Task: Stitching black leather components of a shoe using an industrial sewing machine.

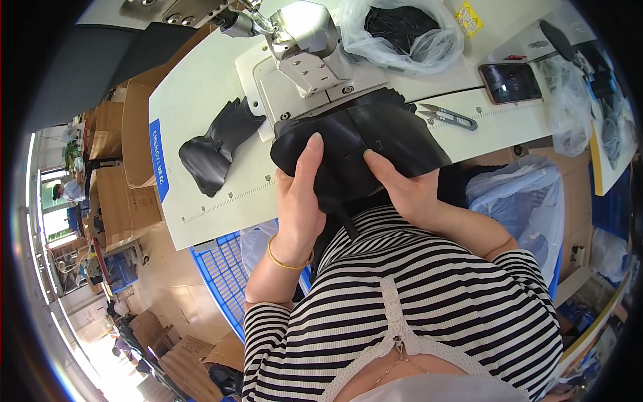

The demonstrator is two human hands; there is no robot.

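Both my hands hold a black leather piece (355,144) up over the front edge of a sewing machine table (207,218). My left hand (301,184) grips its left part, thumb pressed flat on top and the fingers hidden beneath. On the right side my right hand (405,187) pinches it the same way, its thumb near a seam in the middle. A sewing machine (311,50) stands just beyond the leather. Left of the machine lies another black leather piece (218,147), apart from my hands.
Thread snips (449,117) and a dark phone (510,83) lie at the table's right. A clear plastic bag (435,53) with black pieces sits behind. Below the table are a blue basket (224,275) and a bag-lined bin (522,194). Cardboard boxes (124,204) stand at the left.
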